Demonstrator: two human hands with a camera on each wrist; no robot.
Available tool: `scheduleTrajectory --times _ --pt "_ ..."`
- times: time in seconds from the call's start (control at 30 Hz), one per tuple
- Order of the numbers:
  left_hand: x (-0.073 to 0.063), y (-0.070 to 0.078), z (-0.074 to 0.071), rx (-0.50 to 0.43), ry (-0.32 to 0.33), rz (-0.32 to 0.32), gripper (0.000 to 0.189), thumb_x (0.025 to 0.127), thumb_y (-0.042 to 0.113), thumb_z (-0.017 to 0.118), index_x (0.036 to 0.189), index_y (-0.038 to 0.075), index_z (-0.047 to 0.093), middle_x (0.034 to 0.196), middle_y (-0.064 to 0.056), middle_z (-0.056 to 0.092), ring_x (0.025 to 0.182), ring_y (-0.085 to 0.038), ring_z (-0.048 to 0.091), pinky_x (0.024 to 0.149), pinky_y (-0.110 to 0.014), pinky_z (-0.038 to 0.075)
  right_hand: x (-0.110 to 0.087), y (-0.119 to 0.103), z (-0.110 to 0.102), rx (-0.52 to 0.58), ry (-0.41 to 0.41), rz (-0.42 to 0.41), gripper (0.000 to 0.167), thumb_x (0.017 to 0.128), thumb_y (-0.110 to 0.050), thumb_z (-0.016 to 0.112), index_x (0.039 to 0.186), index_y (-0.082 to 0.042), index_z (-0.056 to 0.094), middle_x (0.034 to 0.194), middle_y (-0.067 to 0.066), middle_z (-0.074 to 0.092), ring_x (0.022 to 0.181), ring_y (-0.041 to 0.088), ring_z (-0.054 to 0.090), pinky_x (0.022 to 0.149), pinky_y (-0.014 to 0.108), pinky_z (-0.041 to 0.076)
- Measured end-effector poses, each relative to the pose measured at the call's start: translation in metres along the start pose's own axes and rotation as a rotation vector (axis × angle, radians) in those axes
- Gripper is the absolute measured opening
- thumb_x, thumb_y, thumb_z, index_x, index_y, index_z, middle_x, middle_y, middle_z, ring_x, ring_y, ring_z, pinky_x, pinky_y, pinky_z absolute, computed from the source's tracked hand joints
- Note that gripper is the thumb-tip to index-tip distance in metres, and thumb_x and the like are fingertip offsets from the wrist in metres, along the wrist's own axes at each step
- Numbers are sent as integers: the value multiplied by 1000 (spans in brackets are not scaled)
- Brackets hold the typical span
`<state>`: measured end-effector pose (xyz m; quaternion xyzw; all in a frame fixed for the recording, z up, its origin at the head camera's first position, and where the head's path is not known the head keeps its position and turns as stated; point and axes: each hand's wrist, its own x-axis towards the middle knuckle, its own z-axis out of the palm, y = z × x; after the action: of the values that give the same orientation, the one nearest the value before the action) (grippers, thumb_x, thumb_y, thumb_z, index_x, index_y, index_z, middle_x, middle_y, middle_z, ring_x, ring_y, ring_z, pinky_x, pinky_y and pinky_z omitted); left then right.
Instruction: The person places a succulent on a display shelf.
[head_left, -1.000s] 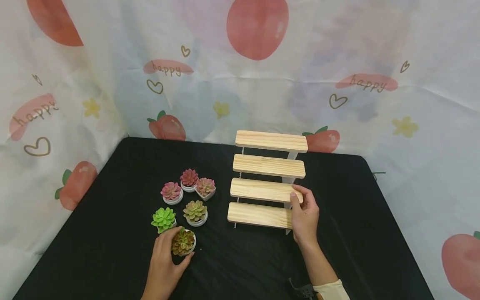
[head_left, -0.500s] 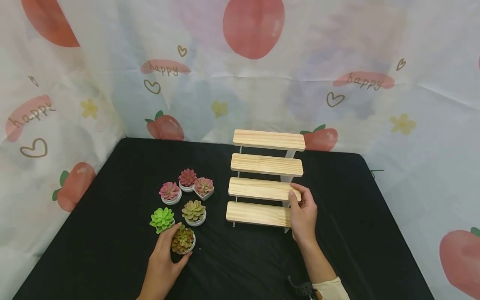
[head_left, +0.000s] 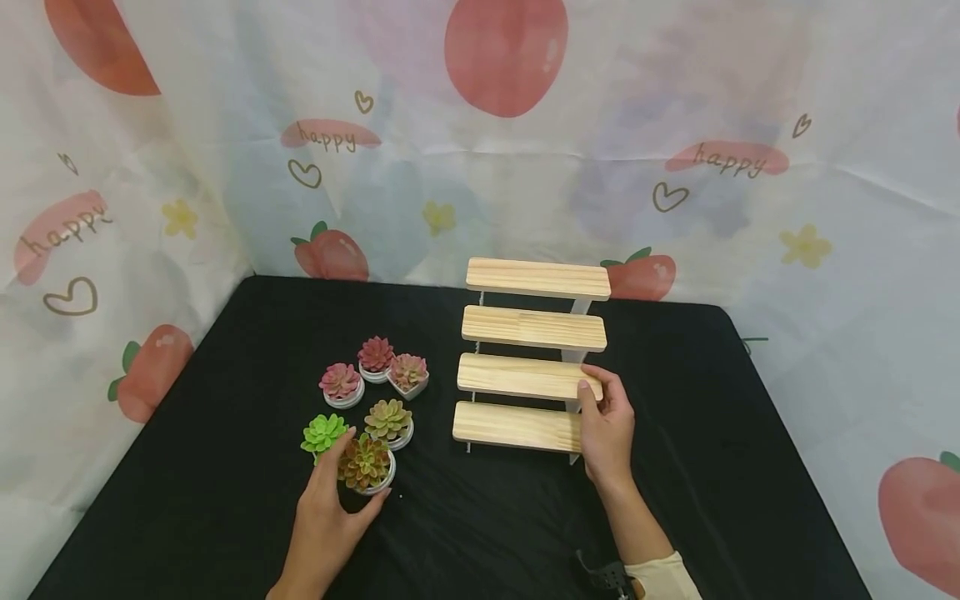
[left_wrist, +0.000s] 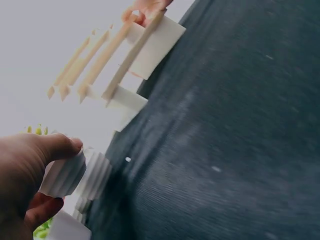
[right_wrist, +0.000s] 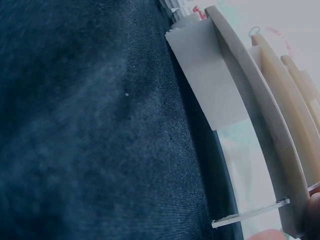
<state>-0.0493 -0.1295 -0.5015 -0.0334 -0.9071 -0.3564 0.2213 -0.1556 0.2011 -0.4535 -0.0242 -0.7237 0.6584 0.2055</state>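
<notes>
My left hand (head_left: 327,508) grips a small potted succulent (head_left: 365,463) with brownish-green leaves, thumb and fingers around its white pot. In the left wrist view that ribbed pot (left_wrist: 64,175) hangs off the black cloth, tilted. Beside it in the head view are a bright green succulent (head_left: 324,433), partly behind my fingers, and a pale green one (head_left: 388,419) that it overlaps. My right hand (head_left: 609,429) holds the right end of a four-tier wooden step shelf (head_left: 528,377), thumb on top of the lower boards. The right wrist view shows the shelf's white side support (right_wrist: 207,75).
Behind these plants, several pink succulents stand close together: a left one (head_left: 341,383), a rear one (head_left: 376,357) and one in an angular white pot (head_left: 409,377). A black cloth (head_left: 465,533) covers the table. A printed curtain (head_left: 420,183) hangs along the back and sides.
My left hand has raised the brownish-green succulent and shifted it slightly away from me, so it now overlaps the pale green one. The right hand stays on the shelf.
</notes>
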Motion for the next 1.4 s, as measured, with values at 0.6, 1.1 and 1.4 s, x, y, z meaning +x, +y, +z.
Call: scheduleTrajectory --times 0.6,1.1,1.4 --pt "29 20 1 -80 74 58 103 62 4 100 150 6 47 137 -16 59 123 -32 60 97 -54 50 0 -3 -4 -34 -1 26 27 104 3 54 129 8 62 128 18 61 91 24 56 70 28 48" --pt "50 24 -1 -123 104 160 103 64 3 99 153 7 47 142 -17 59 119 -30 64 102 -28 48 -3 -4 -3 -38 -1 30 27 104 2 55 129 6 62 129 18 61 92 21 57 72 28 49" --pt "76 35 -5 -179 120 212 99 68 1 97 153 11 48 139 -13 61 113 -29 66 88 -49 55 -3 -4 -3 -24 -9 33 27 104 2 54 130 6 62 129 17 61 90 19 57 72 32 49"
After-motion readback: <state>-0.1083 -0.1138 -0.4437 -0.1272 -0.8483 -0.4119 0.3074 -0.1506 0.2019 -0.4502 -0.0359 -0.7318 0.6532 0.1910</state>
